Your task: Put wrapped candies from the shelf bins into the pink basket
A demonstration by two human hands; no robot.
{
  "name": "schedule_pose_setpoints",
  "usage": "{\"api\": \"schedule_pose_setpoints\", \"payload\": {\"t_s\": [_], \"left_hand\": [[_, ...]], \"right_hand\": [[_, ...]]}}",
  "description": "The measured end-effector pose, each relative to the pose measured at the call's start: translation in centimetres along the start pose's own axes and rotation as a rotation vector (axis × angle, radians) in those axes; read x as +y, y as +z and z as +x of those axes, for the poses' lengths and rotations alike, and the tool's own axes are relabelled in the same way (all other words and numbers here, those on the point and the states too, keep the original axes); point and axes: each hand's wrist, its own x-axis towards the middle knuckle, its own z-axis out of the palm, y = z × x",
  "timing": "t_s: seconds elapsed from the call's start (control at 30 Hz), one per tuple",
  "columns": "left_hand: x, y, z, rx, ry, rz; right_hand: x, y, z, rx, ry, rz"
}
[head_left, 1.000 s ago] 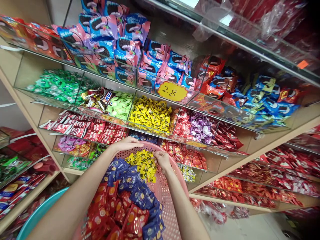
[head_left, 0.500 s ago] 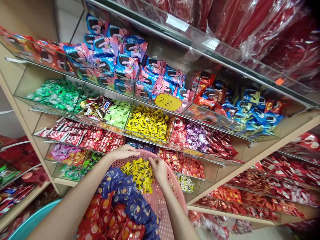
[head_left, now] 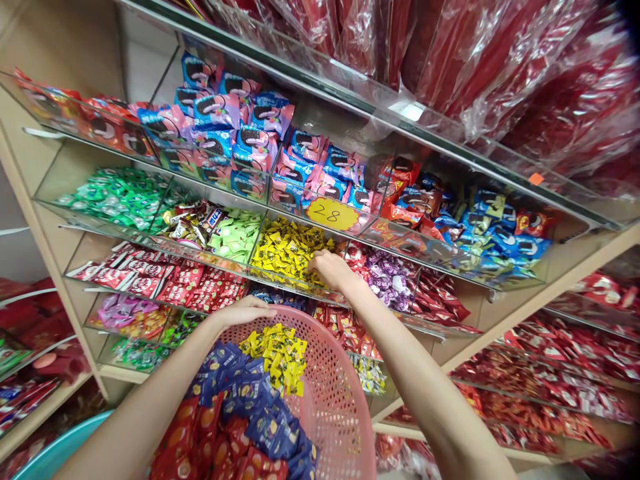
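My left hand grips the far rim of a pink perforated plastic basket, fingers closed over its edge. Inside the basket lie yellow-wrapped candies, dark blue packets and red packets. Beyond the rim, my right hand reaches into a clear shelf bin of yellow-wrapped candies. Its fingers are curled together against the candies at the bin's right side; the fingertips are partly hidden among them.
Clear bins run along tilted shelves, with green candies, purple candies and blue-pink cookie packs above. A yellow "28" tag hangs over the yellow bin. A turquoise tub stands lower left.
My right hand has left the basket and moved up and forward into the yellow candy bin. My left hand stays on the rim. The view has shifted slightly.
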Motion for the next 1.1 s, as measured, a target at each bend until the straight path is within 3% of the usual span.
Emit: {"api": "schedule_pose_setpoints", "payload": {"t_s": [0.13,0.3,0.5,0.7,0.8,0.9,1.0,1.1], "left_hand": [[-0.1,0.0,0.0,-0.007,0.013,-0.021],[-0.4,-0.1,0.1,-0.01,0.021,-0.014],[-0.7,-0.2,0.3,-0.02,0.07,-0.046],[-0.8,-0.2,0.3,-0.001,0.042,-0.035],[-0.7,-0.2,0.3,-0.004,0.045,-0.019],[-0.8,-0.2,0.3,-0.012,0.06,-0.014],[-0.9,-0.1,0.3,-0.004,0.065,-0.015],[-1.0,-0.1,0.3,0.007,0.054,-0.015]], "right_hand": [[-0.8,0.5,1.5,-0.153,-0.042,-0.129],[-1.0,1.4,2.0,-0.181,-0.045,-0.178],[-0.3,1.3,1.6,-0.092,-0.074,-0.23],[0.6,-1.1,0.4,0.082,-0.022,-0.184],[0.3,-2.2,-0.6,0.22,0.011,0.059],[-1.5,-1.5,-1.9,0.315,-0.001,0.539],[-4.3,1.8,-3.3,0.224,-0.015,1.085],[-7.0,6.4,-4.1,0.125,0.164,1.479]]}}
